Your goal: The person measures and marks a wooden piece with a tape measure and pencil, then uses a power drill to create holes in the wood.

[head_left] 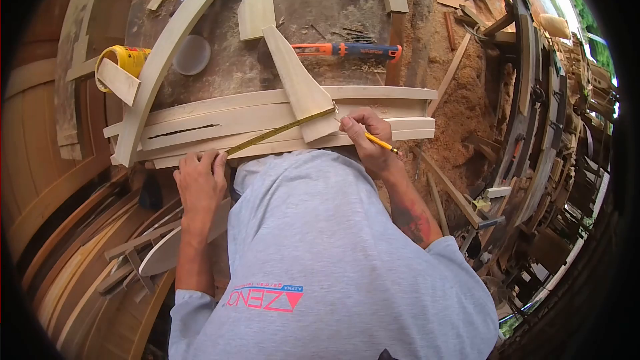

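Note:
A yellow tape measure blade (280, 128) runs slantwise from my left hand up to a shaped wooden piece. My left hand (202, 177) is closed at the blade's lower end, and the tape's case cannot be made out. My right hand (368, 139) grips a yellow pencil (379, 141) near the blade's upper end, by the edge of the shaped wooden piece (300, 87). That piece is broad towards me and narrows away from me. It lies across several pale, slightly curved wooden strips (220, 120), one with a dark crack.
An orange and blue handled tool (367, 51) lies on the worn bench (227, 7). A curved wooden strip (175, 40) crosses the left side, near a yellow container (133, 58) and a round lid (192, 55). Sawdust (443, 110) and offcuts cover the ground at right.

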Demonstrator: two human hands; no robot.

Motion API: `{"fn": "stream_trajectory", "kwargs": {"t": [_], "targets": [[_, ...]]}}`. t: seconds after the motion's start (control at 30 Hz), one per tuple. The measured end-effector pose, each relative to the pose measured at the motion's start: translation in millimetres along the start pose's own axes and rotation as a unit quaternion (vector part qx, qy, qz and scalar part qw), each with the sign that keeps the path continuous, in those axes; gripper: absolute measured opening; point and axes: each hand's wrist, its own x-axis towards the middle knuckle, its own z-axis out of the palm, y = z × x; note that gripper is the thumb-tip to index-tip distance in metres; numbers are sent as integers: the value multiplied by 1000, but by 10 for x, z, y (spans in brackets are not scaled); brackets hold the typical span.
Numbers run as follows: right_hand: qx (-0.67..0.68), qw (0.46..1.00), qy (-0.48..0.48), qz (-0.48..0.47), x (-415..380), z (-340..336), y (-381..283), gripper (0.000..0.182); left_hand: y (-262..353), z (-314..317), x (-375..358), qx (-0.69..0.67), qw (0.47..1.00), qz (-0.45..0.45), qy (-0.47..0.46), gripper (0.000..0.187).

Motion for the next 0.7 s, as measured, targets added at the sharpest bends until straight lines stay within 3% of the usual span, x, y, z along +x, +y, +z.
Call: {"fn": "stream_trajectory", "kwargs": {"t": [0.13, 0.33, 0.7], "targets": [[-63, 995, -21, -77, 59, 25, -24, 10, 10, -40, 21, -6, 1000, -1, -12, 23], [-85, 995, -43, -15, 94, 86, 0, 10, 15, -57, 42, -10, 999, -26, -38, 22], [-106, 991, -62, -47, 162, 115, -59, 9, -37, -19, 82, -5, 1000, -2, -21, 21]]}}
